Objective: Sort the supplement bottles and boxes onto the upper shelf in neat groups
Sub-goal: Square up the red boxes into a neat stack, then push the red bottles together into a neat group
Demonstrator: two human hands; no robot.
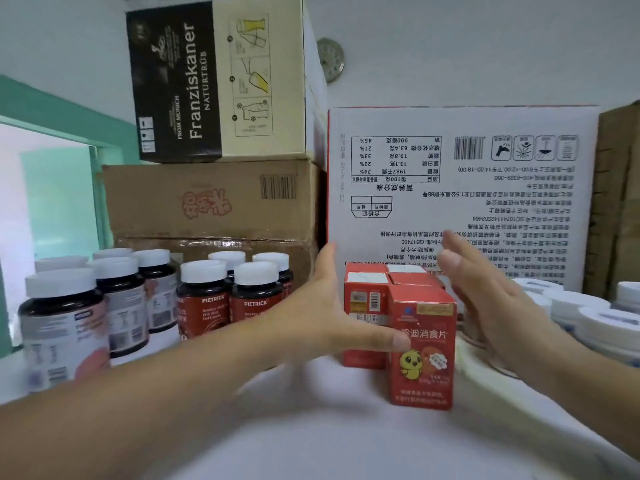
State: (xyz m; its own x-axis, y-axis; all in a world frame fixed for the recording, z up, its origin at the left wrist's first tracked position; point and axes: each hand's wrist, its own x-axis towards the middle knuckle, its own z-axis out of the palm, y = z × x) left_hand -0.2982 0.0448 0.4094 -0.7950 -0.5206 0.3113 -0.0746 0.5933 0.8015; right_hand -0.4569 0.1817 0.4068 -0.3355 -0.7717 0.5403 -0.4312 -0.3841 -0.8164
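Boxes (420, 344) in red, bunched upright on shelf (346, 445), just in front of white carton (485, 202). Left grip (322, 317) spread flat against left side of bunch, fingers straight, thumb laid across face of front box. Right grip (485, 292) spread too, flat and blurred, just beside right side. Contact w/ cardboard: cannot tell. Nothing pinched, nothing lifted. Looks like squaring the bunch between two palms, prob. late in the sort, w/ bottles already grouped by label.

Possible trouble from here:
Pushing harder w/ thumb than w/ palm — front box, set fwd of the others, twisted out of line or tipped over. Squeezing too hard from both sides — thin card dented, or a middle box popped upward. Swinging left forearm wide: PIETRICK bottles (207, 306) and grey-label bottles (62, 327) near, tall and round, easily toppled as a row. Same on right w/ white tubs (585, 310) near wrist. Safer kept slow, palms level, approx. equal pressure.
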